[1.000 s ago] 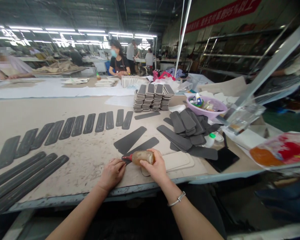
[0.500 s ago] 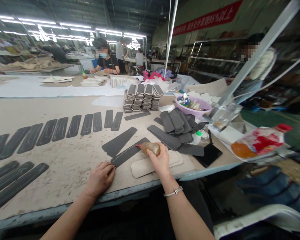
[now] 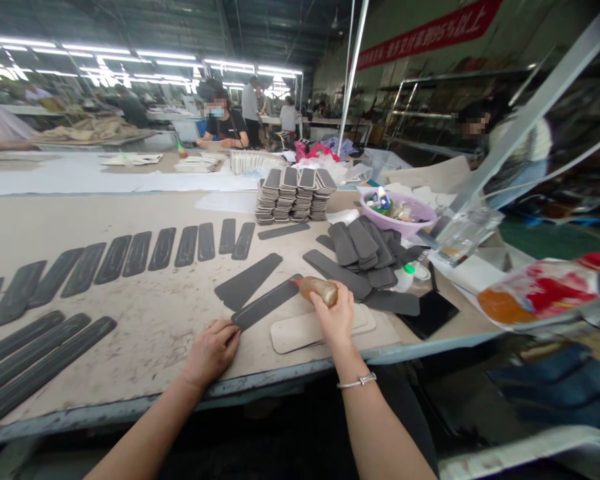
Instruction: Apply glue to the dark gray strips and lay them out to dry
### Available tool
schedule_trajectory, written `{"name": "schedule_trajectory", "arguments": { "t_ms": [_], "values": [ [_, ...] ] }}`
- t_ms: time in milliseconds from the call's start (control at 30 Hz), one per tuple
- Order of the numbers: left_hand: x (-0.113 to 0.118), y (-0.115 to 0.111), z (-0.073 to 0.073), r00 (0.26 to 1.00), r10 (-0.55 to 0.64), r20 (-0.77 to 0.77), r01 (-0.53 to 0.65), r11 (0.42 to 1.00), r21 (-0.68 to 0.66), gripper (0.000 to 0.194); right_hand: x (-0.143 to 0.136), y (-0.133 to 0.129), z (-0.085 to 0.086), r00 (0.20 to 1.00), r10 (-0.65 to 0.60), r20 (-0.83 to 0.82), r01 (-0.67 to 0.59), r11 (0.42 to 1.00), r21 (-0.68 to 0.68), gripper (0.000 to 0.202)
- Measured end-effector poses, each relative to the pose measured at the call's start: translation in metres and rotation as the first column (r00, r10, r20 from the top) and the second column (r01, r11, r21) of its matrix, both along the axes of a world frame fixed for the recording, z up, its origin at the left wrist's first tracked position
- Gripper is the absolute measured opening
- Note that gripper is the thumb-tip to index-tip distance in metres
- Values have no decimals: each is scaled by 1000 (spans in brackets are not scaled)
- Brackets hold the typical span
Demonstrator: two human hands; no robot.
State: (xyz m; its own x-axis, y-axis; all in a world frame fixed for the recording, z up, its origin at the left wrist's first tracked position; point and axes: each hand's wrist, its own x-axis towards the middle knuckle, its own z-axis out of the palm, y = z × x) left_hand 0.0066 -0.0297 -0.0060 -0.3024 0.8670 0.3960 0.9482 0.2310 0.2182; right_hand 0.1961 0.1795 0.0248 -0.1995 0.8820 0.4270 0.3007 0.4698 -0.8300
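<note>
Step in hand looks like running a line of adhesive onto a dark grey panel (image 3: 265, 305), at its far end; right hand (image 3: 336, 313) closed round a squeeze bottle (image 3: 319, 291) of amber liquid, bottle tipped nearly flat, red nozzle (image 3: 298, 283) pointing at the panel's far end, contact or slight gap can't tell; left hand (image 3: 214, 352) has fingers bunched at the panel's near end, touching it, pinch or just press can't tell; panel lies flat on the worktable (image 3: 145, 333), slanting away between both hands, a bare-looking grey panel (image 3: 249, 279) just beyond it, cream panels (image 3: 295, 332) just beside, partly under the right forearm side; row of grey pieces (image 3: 137, 253) off to the left shows glossy traces, so likely already coated; next move, judging from this, calls for steady squeeze and an even nozzle path along the edge, left fingers pinning the near end clear of wet glue
</note>
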Motion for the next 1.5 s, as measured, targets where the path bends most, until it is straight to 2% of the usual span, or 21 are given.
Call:
{"name": "schedule_trajectory", "arguments": {
  "t_ms": [133, 233, 367, 633, 800, 967, 1167, 1333, 1433, 1500],
  "values": [
    [1, 0, 0, 1000, 9, 5, -9, 1000, 0, 24, -9, -28, 0, 967, 240, -91, -248, 963, -102, 44],
    [0, 0, -1, 1000, 22, 16, -22, 1000, -2, 23, -17, -49, 0, 922, 378, -88, -386, 916, -111, 44],
    [-1, -1, -3, 999, 25, 24, -25, 1000, 0, 22, -23, -62, 3, 908, 419, -22, -419, 904, -85, 43],
    [-1, 1, 0, 1000, 12, -1, -12, 1000, 10, 22, -14, -61, 11, 896, 442, 26, -435, 890, -134, 39],
    [0, 1, 1, 1000, 5, -25, -5, 1000, 15, 23, -8, -57, 11, 907, 420, 30, -411, 898, -157, 38],
    [-1, 0, 0, 999, -3, -53, 4, 1000, 13, 23, 4, -41, 15, 934, 355, 37, -339, 916, -215, 33],
    [-2, 1, -2, 996, -22, -89, 26, 999, 43, 20, 20, -6, 14, 987, 104, 119, -92, 990, -105, 38],
    [-2, 3, -1, 995, -34, -90, 40, 997, 66, 17, 25, 16, 11, 984, -104, 142, 108, 994, -22, 41],
    [-3, 3, -1, 996, -52, -69, 56, 997, 61, 16, 21, 13, 10, 993, -77, 90, 77, 997, 2, 42],
    [-3, 3, -1, 997, -60, -53, 63, 996, 57, 17, 15, 4, 9, 998, 46, 29, -46, 999, -13, 40]
  ]
}}
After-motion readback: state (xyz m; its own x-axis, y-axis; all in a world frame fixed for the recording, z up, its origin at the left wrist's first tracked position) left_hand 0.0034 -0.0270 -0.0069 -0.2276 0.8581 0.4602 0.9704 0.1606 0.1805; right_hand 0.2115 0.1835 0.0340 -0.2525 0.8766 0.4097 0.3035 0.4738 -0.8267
